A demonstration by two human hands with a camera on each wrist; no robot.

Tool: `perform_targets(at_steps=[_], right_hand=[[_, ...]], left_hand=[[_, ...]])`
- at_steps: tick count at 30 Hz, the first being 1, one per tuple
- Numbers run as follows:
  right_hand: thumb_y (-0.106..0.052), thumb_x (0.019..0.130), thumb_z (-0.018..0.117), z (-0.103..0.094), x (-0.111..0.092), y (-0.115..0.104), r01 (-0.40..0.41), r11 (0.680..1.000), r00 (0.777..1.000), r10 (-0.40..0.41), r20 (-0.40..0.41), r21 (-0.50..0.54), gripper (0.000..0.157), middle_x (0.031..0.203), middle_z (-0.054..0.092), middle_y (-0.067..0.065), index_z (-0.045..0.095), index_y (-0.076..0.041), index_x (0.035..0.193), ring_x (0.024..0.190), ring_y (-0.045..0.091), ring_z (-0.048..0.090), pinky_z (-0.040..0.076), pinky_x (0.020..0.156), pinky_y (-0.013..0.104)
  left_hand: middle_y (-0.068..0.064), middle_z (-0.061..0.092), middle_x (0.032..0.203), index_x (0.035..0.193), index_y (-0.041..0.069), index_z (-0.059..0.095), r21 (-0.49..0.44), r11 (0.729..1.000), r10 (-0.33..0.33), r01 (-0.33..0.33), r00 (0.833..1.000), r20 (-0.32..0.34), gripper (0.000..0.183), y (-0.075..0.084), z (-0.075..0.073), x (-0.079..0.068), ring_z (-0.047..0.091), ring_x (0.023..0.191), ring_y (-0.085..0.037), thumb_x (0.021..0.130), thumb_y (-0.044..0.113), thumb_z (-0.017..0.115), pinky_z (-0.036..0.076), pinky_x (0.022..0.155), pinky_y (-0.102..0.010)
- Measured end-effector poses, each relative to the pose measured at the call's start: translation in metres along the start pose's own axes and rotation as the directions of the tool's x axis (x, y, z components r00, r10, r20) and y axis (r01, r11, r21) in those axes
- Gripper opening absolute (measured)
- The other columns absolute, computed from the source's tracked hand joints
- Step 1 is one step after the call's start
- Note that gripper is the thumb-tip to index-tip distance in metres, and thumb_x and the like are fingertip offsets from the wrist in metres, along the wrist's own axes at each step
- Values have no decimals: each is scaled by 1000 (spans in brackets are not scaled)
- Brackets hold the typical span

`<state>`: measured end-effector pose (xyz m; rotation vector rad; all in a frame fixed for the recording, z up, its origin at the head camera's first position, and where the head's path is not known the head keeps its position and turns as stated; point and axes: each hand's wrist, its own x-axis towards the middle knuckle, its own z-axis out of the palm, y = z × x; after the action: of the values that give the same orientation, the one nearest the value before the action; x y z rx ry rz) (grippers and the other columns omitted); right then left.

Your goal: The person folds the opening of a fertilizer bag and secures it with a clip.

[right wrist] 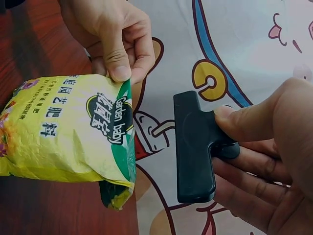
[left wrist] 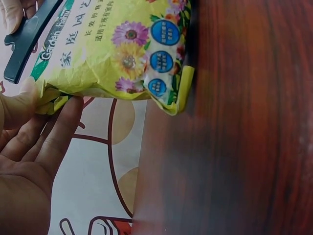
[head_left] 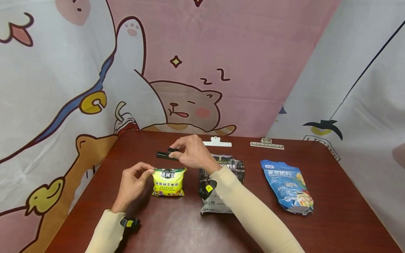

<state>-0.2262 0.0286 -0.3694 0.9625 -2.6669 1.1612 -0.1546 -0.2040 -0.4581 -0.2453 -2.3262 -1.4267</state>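
A small yellow fertilizer bag (head_left: 168, 183) with a green top edge stands on the table at the left. My left hand (head_left: 134, 182) pinches its upper left corner between thumb and fingers, as the left wrist view also shows on the bag (left wrist: 112, 54). Just above the bag, my right hand (head_left: 191, 153) holds a black bag clip (head_left: 167, 155) by its handle. In the right wrist view the clip (right wrist: 192, 147) is apart from the bag's top edge (right wrist: 128, 132), with a gap between them. Whether the clip's jaws are spread cannot be made out.
A black and grey bag (head_left: 218, 207) lies in the middle, partly under my right forearm. To the right lies a blue fertilizer bag (head_left: 288, 186). Along the table's back edge are a white clip (head_left: 217, 143) and a patterned clip (head_left: 267, 144). Cartoon-printed cloth (head_left: 253, 70) hangs behind.
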Motion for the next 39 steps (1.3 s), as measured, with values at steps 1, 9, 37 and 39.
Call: perform_targets(at_steps=[1, 9, 37, 39], right_hand=[[-27, 89, 81, 0, 0, 0, 1, 1000, 1000, -1, -3, 2, 16, 80, 75, -9, 81, -16, 102, 64, 5, 61, 46, 56, 23], [-24, 89, 81, 2, -2, -1, 15, 999, 1000, -14, -20, 30, 12, 82, 77, -8, 82, -16, 99, 64, 5, 62, 48, 55, 23], [-13, 86, 78, 21, -7, -20, 45, 991, 997, -52, -50, -129, 7, 74, 75, -9, 78, -18, 81, 61, 1, 60, 45, 59, 21], [-12, 85, 77, 23, -8, -20, 56, 986, 996, -66, -58, -158, 9, 73, 73, -10, 78, -18, 80, 61, 1, 60, 45, 60, 22]], left_hand=[[-8, 77, 89, 94, 5, 75, -1, 1000, 0, 0, 1000, -1, 5, -5, 1, 0, 70, 80, -11, 92, 1, 73, 54, 74, -15], [-12, 77, 88, 93, 3, 74, 5, 1000, -4, 4, 1000, 0, 9, 15, -2, -1, 72, 79, -24, 91, -5, 71, 53, 72, -15], [-7, 75, 86, 94, 3, 73, -6, 1000, 0, 0, 1000, 17, 4, -20, 2, 5, 72, 78, -27, 94, 7, 74, 54, 70, -16], [-7, 75, 86, 94, 4, 73, -8, 1000, -2, 2, 1000, 16, 1, -20, 2, 5, 72, 78, -27, 93, 5, 74, 54, 69, -16]])
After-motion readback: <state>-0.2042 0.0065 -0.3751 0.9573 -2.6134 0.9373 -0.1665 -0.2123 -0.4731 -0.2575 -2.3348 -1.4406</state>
